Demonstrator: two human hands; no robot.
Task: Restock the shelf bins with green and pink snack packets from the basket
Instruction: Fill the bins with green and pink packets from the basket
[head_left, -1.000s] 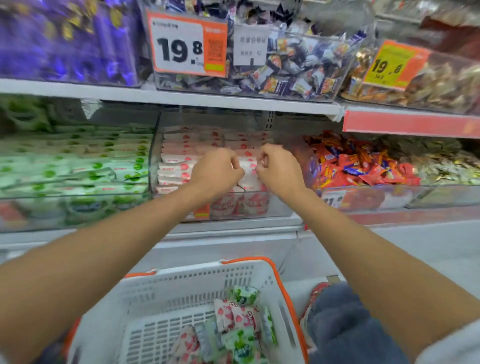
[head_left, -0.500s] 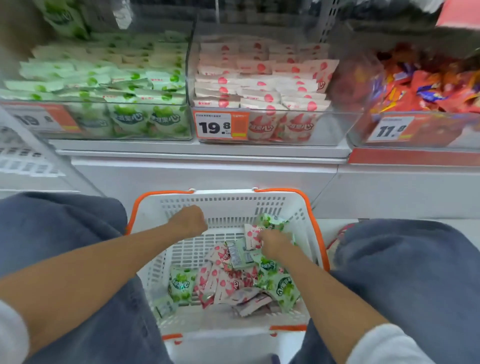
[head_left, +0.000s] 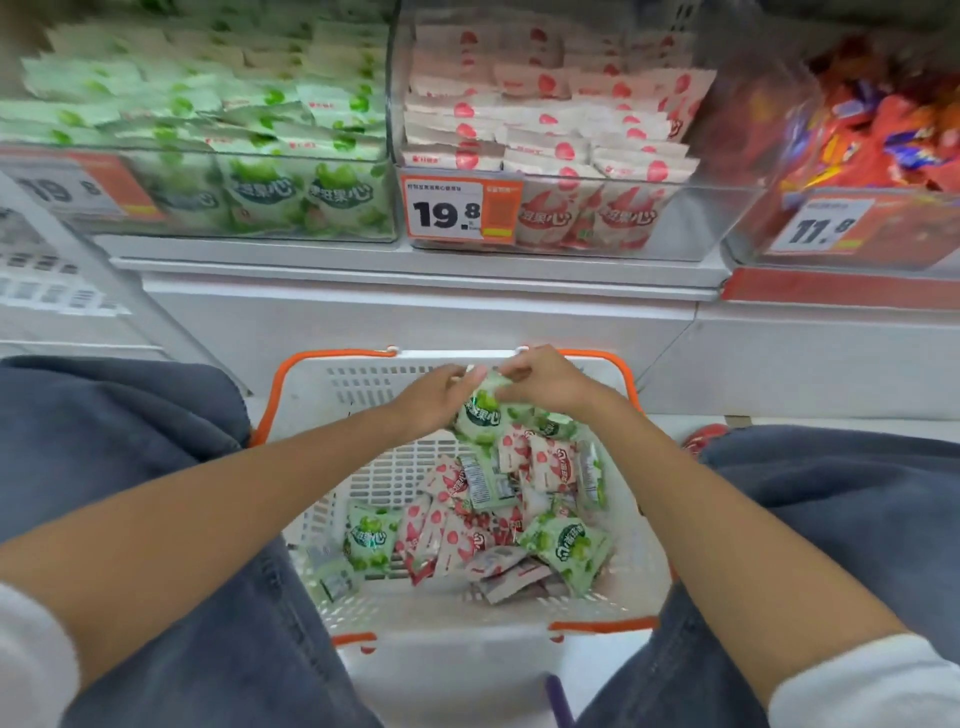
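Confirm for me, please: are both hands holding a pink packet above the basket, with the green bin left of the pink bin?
Not quite. The head view shows that the packet which the left hand and right hand hold above the basket is green, not pink. The green bin does sit left of the pink bin.

clear bin (head_left: 914, 234) at far right, heaped with red and orange wrapped sweets (head_left: 878, 135) | white price tag 11.8 (head_left: 821, 228) on its front | orange-edged price tag 19.8 (head_left: 460, 213) further left | red shelf strip (head_left: 831, 288) below the bin
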